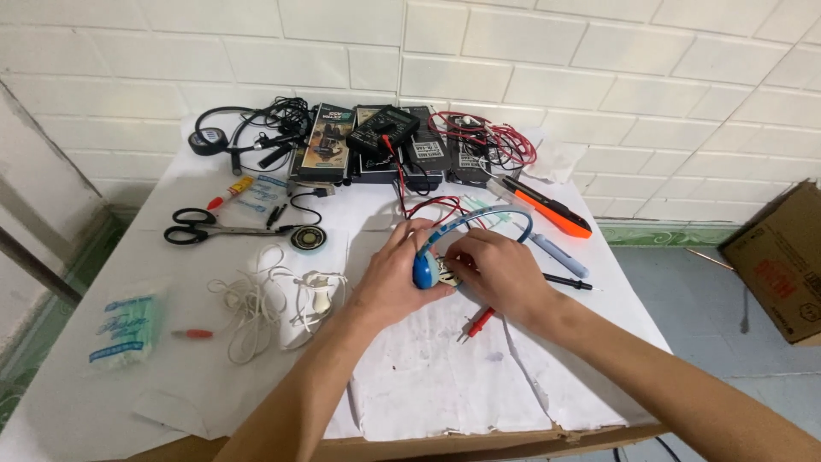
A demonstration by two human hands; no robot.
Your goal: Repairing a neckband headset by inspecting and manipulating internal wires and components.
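— How's the light?
— Bright and even from above; my hands [453, 269] drop only soft shadows on the white table [428, 385].
— Sharp?
— Mostly. Wall lines bow at the edges, slight softness at the corners.

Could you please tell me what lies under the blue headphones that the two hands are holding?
White paper sheets cover the table under the blue headphones. A red probe lies nearby. The left hand and right hand hide the rest.

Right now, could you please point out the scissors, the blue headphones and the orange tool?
scissors [198, 228], head view, on the black handles.
blue headphones [422, 270], head view, on the earcup.
orange tool [556, 214], head view, mid-body.
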